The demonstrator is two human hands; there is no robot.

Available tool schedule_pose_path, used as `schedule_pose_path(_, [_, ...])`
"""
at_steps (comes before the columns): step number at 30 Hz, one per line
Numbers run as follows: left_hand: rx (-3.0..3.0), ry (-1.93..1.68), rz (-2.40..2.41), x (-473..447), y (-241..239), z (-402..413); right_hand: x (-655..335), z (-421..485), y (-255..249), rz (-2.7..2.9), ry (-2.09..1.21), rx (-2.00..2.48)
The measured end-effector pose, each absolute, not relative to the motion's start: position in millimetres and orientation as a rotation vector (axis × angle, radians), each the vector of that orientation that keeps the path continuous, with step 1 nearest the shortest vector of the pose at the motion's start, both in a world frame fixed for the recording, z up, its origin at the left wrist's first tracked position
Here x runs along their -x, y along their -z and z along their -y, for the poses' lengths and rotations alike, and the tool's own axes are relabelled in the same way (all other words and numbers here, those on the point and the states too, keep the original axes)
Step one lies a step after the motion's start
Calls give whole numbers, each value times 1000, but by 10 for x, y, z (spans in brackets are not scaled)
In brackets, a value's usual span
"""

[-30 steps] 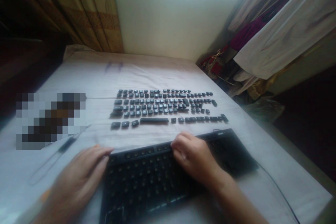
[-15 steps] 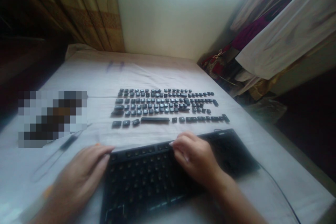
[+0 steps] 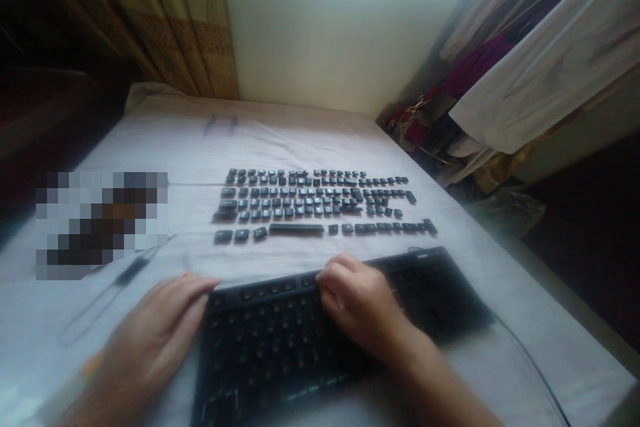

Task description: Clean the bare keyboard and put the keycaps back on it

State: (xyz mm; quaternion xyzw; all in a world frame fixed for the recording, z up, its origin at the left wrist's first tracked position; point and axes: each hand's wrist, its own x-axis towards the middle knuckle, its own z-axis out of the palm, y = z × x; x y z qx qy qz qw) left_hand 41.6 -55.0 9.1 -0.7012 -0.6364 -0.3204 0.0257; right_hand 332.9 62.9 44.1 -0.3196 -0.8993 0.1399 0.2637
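Note:
A black keyboard (image 3: pixel 260 340) with its keycaps off lies tilted across the near part of the white sheet. My left hand (image 3: pixel 150 327) grips its upper left corner, thumb and fingers closed about the edge. Over the keyboard's top row, right of the middle, is my right hand (image 3: pixel 363 303), its fingers curled in a pinch. Whatever sits between those fingertips, if anything, is hidden. Beyond the keyboard, loose black keycaps (image 3: pixel 287 203) are laid out in several rows, with the long space bar (image 3: pixel 296 229) in the nearest one.
A blurred-out patch (image 3: pixel 103 227) covers something at the left, and a small dark item with a looped cord (image 3: pixel 131 270) lies beside it. The keyboard's cable (image 3: pixel 530 360) runs off to the lower right. Cloths (image 3: pixel 555 73) hang at the right, past the sheet's edge.
My right hand has shifted slightly left along the keyboard's top row, still pinched. My left hand and the rows of keycaps look the same.

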Motion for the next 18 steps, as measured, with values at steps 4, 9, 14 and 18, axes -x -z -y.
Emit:
schedule_pose_path(4, [2160, 987, 1978, -419, -97, 544, -3325, -646, -441, 2429, -383, 892])
schedule_pose_path(9, [2170, 970, 1940, -439, -132, 518, -3349, -654, -459, 2436, -400, 909])
schedule_pose_path(14, [2165, 964, 1972, -441, -107, 533, -3349, -639, -457, 2451, -428, 875])
schedule_pose_path(18, [2172, 981, 1988, -430, -89, 544, -3333, -640, -450, 2438, -437, 876])
